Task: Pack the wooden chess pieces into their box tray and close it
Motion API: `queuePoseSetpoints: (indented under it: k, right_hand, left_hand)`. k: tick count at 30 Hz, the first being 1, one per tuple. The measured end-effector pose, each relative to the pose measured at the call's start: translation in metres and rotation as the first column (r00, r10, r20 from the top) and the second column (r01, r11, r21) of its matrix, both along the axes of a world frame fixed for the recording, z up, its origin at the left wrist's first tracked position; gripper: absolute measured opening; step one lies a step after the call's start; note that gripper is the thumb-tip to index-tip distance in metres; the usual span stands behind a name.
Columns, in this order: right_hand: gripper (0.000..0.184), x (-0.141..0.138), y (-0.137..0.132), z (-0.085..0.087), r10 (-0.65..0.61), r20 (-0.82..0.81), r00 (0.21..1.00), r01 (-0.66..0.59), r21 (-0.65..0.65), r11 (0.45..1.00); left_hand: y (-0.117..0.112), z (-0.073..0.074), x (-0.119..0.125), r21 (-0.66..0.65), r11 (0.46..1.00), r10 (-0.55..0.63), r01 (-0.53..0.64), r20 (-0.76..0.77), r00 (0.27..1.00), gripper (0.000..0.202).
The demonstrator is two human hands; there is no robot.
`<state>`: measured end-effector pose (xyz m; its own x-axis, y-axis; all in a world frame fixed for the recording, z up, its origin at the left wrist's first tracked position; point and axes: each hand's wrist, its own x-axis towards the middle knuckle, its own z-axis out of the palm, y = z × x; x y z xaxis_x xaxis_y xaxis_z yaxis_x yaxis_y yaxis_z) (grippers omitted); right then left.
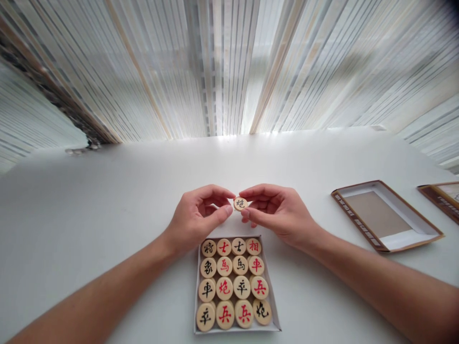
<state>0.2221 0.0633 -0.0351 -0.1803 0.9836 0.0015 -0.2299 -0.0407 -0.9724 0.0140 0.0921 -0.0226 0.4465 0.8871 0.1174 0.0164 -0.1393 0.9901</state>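
Between my two hands, just above the table, is a round wooden xiangqi piece [240, 204] with a black character facing up. The fingertips of my right hand [278, 210] pinch its right side. My left hand [202, 212] has its thumb and forefinger at the piece's left edge, curled and seemingly touching it. Below them on the table sits a shallow white box tray [274, 313]. Rows of xiangqi pieces [224, 286] with red and black characters fill it, with others stacked beneath at least some of them.
On the right lies an upturned brown-edged box lid [426, 236] with a white inside. Another brown printed box part [442, 198] is cut off at the right edge. Striped sheer curtains [229, 67] hang behind the white table [107, 205].
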Motion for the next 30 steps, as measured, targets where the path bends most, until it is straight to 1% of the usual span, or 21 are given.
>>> queuePoseSetpoints:
  k: [4, 6, 8, 10, 12, 14, 15, 18, 25, 27, 30]
  right_hand:
    - [0.032, -0.001, -0.006, -0.002, 0.028, 0.077, 0.997, -0.036, 0.098, 0.995]
    - [0.03, 0.0, -0.009, -0.002, 0.031, 0.149, 0.988, -0.054, 0.153, 0.987]
    - [0.028, 0.0, -0.01, -0.002, -0.012, 0.24, 0.971, -0.047, 0.24, 0.97]
    - [0.026, 0.0, -0.01, -0.002, -0.091, 0.328, 0.94, -0.037, 0.364, 0.931]
    - [0.022, 0.0, -0.01, -0.002, -0.166, 0.383, 0.909, -0.043, 0.483, 0.875]
    - [0.019, 0.0, -0.009, -0.001, -0.215, 0.42, 0.882, -0.06, 0.553, 0.831]
    - [0.019, 0.0, -0.009, -0.001, -0.234, 0.432, 0.871, -0.064, 0.571, 0.818]
    - [0.017, 0.0, -0.009, 0.001, -0.261, 0.458, 0.85, -0.065, 0.582, 0.811]
    - [0.018, 0.004, -0.011, -0.001, -0.217, 0.437, 0.873, -0.036, 0.5, 0.865]
    - [0.018, 0.006, -0.014, 0.004, -0.212, 0.444, 0.871, -0.036, 0.488, 0.872]
    - [0.018, 0.009, -0.019, 0.02, -0.187, 0.48, 0.857, -0.078, 0.48, 0.874]
  left_hand:
    - [0.002, 0.003, -0.001, -0.132, 0.989, -0.071, 0.072, 0.016, 0.997, 0.022]
    - [0.003, 0.003, -0.002, -0.161, 0.983, -0.089, 0.091, 0.019, 0.996, 0.026]
    - [0.004, 0.003, -0.001, -0.171, 0.981, -0.086, 0.088, 0.02, 0.996, 0.029]
    - [0.005, 0.003, -0.001, -0.176, 0.981, -0.079, 0.08, 0.015, 0.997, 0.031]
    - [0.005, 0.002, -0.001, -0.181, 0.98, -0.083, 0.082, 0.004, 0.997, 0.032]
    - [0.005, 0.002, 0.0, -0.181, 0.979, -0.093, 0.091, 0.0, 0.996, 0.033]
    - [0.005, 0.002, 0.0, -0.18, 0.979, -0.097, 0.095, 0.0, 0.995, 0.033]
    - [0.005, 0.002, 0.0, -0.167, 0.981, -0.105, 0.102, -0.006, 0.994, 0.033]
    - [0.009, 0.004, 0.0, -0.133, 0.987, -0.094, 0.094, 0.003, 0.996, 0.019]
    - [0.01, 0.003, -0.001, -0.127, 0.988, -0.088, 0.088, 0.009, 0.996, 0.018]
    - [0.012, 0.001, -0.002, -0.113, 0.99, -0.085, 0.086, 0.01, 0.996, 0.018]
